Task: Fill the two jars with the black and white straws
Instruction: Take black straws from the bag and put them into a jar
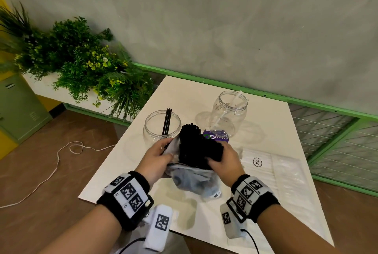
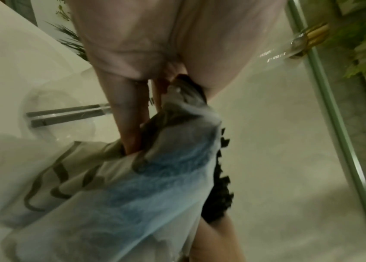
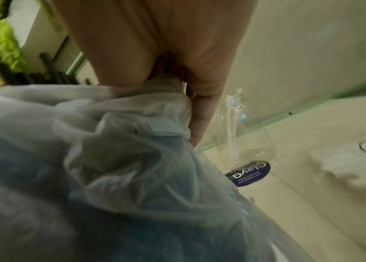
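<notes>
**Black straws come out of the bag, jars barely started**

A person's two hands work a thick bundle of black straws (image 1: 199, 145) out of a thin, crumpled plastic bag (image 1: 196, 180) over the near middle of a white table (image 1: 266, 131). The left hand (image 1: 158, 156) pinches the bag's edge between thumb and fingers; the right hand (image 1: 224, 160) curls round the bundle's right side, fingers closed on the straws. The bundle stands roughly upright, its open ends fanned above the bag mouth.

Beyond the hands stand two clear jars. The left jar (image 1: 162, 126) holds only a few black straws leaning against its far rim; the right jar (image 1: 230, 110), farther off, holds a few white ones. A flat clear pack marked XL (image 1: 266, 163), seemingly of white straws, lies at the right. A purple label (image 1: 216, 136) lies just in front of the right jar.

The straws look light, stiff and smooth, so a loose grip would likely let them slide apart and scatter. Holding the bundle round its middle with a full hand should keep it together; squeezing hard could crush the thin tubes. The bag is soft and slippery and may cling to the bundle, so it wants holding low while the straws lift free. The jars appear light plastic and may tip if nudged at the rim.
</notes>
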Motion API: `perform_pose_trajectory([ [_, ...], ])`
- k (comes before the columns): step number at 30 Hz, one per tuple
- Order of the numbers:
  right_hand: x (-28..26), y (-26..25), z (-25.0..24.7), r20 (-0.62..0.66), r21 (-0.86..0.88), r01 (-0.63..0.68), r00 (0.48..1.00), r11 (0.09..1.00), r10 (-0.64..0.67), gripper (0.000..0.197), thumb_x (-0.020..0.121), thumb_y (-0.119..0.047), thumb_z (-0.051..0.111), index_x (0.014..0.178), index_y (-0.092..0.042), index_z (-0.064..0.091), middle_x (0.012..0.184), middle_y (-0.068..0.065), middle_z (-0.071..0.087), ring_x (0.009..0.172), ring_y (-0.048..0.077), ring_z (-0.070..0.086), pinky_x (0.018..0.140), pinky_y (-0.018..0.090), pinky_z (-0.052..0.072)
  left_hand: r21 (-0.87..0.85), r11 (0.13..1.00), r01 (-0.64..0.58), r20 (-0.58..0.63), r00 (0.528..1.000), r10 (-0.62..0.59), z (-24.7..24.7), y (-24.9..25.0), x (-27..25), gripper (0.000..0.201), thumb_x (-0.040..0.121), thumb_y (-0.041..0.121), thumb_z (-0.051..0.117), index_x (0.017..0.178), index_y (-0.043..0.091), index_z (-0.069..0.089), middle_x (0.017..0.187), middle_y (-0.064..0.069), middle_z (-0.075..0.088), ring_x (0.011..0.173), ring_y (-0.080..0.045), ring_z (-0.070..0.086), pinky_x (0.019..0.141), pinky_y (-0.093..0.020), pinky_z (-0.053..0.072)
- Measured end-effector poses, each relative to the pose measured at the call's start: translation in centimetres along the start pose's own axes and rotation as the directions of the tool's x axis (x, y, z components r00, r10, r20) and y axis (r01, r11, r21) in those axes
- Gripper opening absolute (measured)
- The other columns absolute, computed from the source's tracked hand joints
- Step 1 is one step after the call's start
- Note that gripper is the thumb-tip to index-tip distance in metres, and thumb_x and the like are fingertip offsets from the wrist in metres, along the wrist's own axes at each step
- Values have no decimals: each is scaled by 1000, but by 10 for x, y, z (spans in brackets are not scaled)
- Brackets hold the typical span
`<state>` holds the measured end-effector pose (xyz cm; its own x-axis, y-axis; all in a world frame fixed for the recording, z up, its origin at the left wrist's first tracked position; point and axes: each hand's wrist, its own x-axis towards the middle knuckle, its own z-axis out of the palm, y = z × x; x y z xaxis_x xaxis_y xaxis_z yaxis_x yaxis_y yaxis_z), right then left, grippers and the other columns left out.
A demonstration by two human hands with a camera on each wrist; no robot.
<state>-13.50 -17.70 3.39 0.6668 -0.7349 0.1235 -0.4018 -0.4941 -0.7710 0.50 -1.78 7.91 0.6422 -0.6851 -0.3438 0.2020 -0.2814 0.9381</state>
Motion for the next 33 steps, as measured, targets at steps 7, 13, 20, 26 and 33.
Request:
perform_pose_trajectory([
  [7, 0, 3, 3, 33, -4, -110, 993, 994, 110, 33, 78, -25, 76, 104, -10, 62, 96, 2, 64, 90, 17, 60, 72, 19, 38, -6, 999, 54, -144, 988, -55, -14, -3, 5, 31, 91, 11, 54, 121, 20, 56, 105, -13, 66, 74, -18, 59, 65, -28, 48],
  [13, -2, -7, 9, 46, -70, -48, 998, 996, 51, 31, 82, -28, 72, 105, -9, 62, 100, 6, 61, 90, 18, 56, 73, 21, 36, 299, 943, -149, -3, 988, 157, 0, -8, -9, 119, 57, 48, 82, 148, 32, 7, 146, 1, 32, 133, -14, 36, 111, -28, 28],
  [20, -5, 0, 5, 55, 12, -36, 998, 999, 35, 25, 82, -27, 73, 101, -15, 62, 96, 1, 62, 87, 15, 58, 78, 23, 43, 659, 736, -153, -52, 967, 248, 2, -13, 2, 91, 73, 38, 73, 145, 33, 17, 136, -4, 50, 116, -25, 54, 91, -31, 45],
  [26, -8, 9, 0, -85, 104, 73, 994, 992, -64, 12, 82, -21, 74, 89, -16, 66, 90, -6, 61, 83, 0, 58, 74, 9, 41, 597, 778, -196, -110, 941, 321, -2, -2, 3, 52, 80, 35, 69, 128, 31, 48, 114, 2, 66, 106, -22, 60, 85, -27, 46],
  [33, -12, 31, -3, -7, -84, -36, 999, 996, 35, 20, 89, -36, 62, 93, -17, 63, 87, -1, 59, 79, 13, 58, 71, 21, 43, 428, 904, -16, -98, 993, 64, -3, -3, 14, 32, 80, 43, 68, 105, 24, 63, 91, 5, 64, 91, -18, 64, 73, -29, 52],
])
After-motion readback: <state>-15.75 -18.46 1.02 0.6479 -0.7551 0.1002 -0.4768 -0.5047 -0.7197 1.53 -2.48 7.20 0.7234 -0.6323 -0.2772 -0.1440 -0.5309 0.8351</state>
